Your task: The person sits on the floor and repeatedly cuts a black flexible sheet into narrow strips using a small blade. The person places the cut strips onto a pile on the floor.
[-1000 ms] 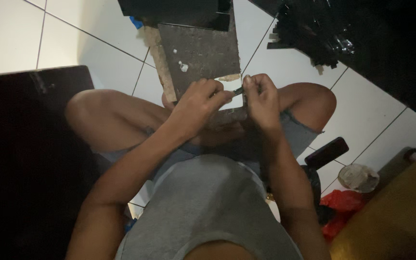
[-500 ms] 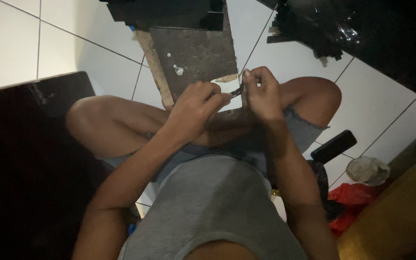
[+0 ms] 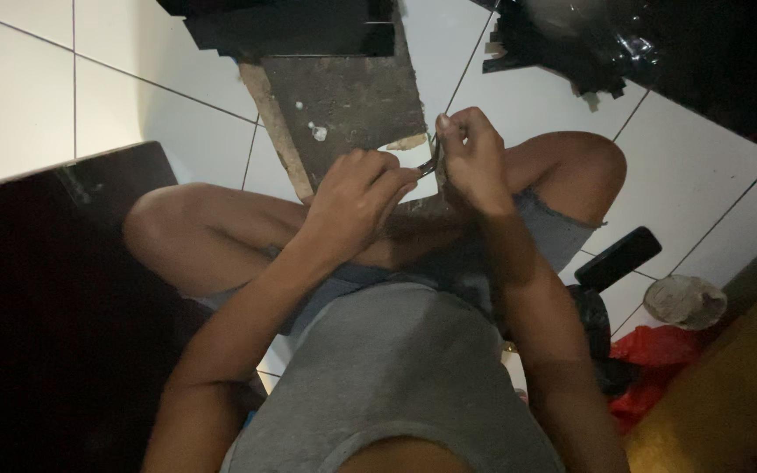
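Note:
I sit cross-legged on a white tiled floor. My left hand [image 3: 357, 197] and my right hand [image 3: 470, 158] meet above my lap, both pinching a small thin dark object [image 3: 429, 163] between their fingertips. What the object is cannot be made out. Just beyond the hands lies a dark worn board [image 3: 343, 105] with a pale wooden edge and a few white specks on it.
A large dark panel [image 3: 45, 289] lies at my left. Black slats [image 3: 291, 26] are stacked past the board. Crumpled black plastic [image 3: 589, 44] sits top right. At the right are a black flat device [image 3: 617, 258], a round whitish lid [image 3: 683, 300], red plastic [image 3: 659, 363] and a yellowish surface [image 3: 729, 394].
Both hands stay together on the small object. The right hand has lifted slightly above the left; the view has shifted a little.

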